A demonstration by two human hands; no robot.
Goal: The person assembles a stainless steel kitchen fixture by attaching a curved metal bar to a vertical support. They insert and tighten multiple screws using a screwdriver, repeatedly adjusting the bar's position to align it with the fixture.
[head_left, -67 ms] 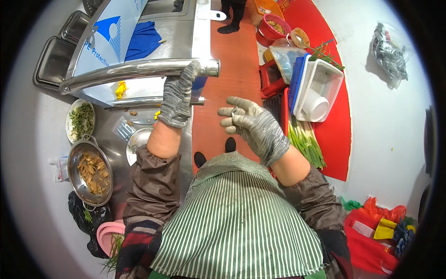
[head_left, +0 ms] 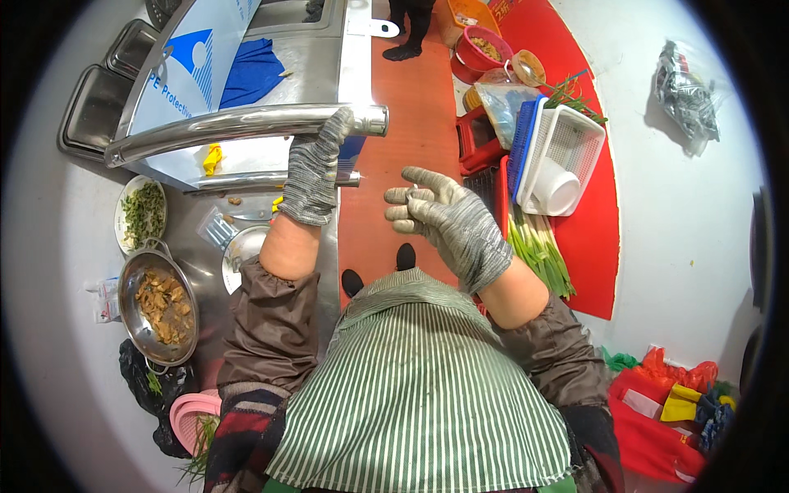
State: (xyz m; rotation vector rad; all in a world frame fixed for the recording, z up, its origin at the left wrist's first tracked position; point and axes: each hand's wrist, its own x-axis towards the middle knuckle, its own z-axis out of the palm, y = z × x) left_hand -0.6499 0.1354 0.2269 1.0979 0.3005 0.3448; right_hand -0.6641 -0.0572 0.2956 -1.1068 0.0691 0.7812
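- Position: the upper tube of the steel frame lies across my left side, above the bench; its free end reaches over the orange-red floor.
- Left grip: closed on the upper tube near its free end, gloved fingers curled over the metal.
- Lower tube: passes behind my left grip; I cannot tell whether the glove touches it.
- Right grip: narrow, with 1 small grey piece pinched at the thumb; the other fingers are partly extended. The piece's exact shape is too small to tell.
- Weight: I judge the frame, with 2 tubes and the film-covered panel, heavy and awkward to turn with 1 hand.
- Stiffness: I expect the tubes to be rigid; the film should be thin and slide or wrinkle under pressure.
- Surface: the polish suggests slipping; the knit gloves should add friction.
- Hold points: wrap the full palm around the bare tube. Avoid lifting by the film.
- Small piece: I judge it light, hard and easily dropped. Pinch it by its sides, between thumb and fingertip, with light pressure.
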